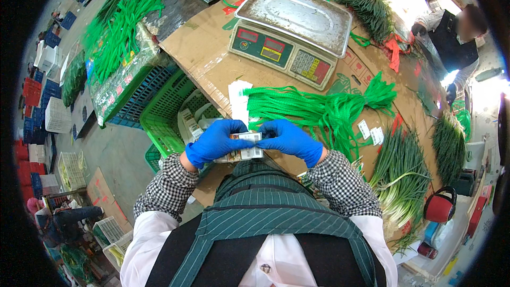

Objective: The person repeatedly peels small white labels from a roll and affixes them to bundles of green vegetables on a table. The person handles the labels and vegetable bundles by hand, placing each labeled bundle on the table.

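In a blue glove, my left hand (219, 140) grips a stack of printed labels (249, 153) bearing barcodes, held close to my apron. My right hand (290, 140), gloved alike, pinches the right edge of the top label between thumb and forefinger. Just beyond both hands, a bundle of green mesh net sleeves (303, 105) lies across the cardboard-covered table (203, 48), gathered at its right end. White tags (238, 99) lie at the bundle's left end. A few loose barcode labels (370, 132) rest to the right of it.
A digital weighing scale (279, 54) with a metal pan stands behind the nets. Scallions (402, 175) lie at right, more greens (364, 12) farther back. Green plastic crates (159, 115) stand at left, below more nets (123, 28). Another person (454, 44) stands across the table.
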A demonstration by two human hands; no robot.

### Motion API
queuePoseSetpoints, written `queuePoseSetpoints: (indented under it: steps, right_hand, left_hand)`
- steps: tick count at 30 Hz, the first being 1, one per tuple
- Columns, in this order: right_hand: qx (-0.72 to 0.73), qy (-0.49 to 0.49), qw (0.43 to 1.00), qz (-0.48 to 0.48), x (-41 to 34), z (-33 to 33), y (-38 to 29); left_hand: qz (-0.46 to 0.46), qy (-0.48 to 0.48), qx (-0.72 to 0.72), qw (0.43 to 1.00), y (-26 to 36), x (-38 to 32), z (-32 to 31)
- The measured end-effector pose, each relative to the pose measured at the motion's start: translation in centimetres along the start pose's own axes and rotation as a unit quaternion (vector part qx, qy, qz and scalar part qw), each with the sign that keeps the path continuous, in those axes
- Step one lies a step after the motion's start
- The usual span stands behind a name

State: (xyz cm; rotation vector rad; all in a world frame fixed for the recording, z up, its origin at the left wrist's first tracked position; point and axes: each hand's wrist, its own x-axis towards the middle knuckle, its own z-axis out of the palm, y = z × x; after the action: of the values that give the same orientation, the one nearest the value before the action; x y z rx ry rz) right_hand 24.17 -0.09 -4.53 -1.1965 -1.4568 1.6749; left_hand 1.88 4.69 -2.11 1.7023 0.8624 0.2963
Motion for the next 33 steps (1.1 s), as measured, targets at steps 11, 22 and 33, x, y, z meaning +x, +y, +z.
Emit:
queuePoseSetpoints:
  steps: [11,22,33]
  right_hand:
    - [0.007,0.048,0.997,0.059,-1.4,-3.9,0.0]
    - [0.041,0.018,0.999,0.018,-2.2,-1.8,-3.2]
    - [-0.056,0.038,0.997,-0.033,-1.9,-0.4,-3.1]
  left_hand:
    - [0.084,-0.063,-0.068,0.992,1.3,-4.5,-4.6]
    - [0.11,-0.035,-0.167,0.979,1.9,-3.1,0.5]
    - [0.117,-0.044,-0.033,0.992,2.5,-2.3,2.4]
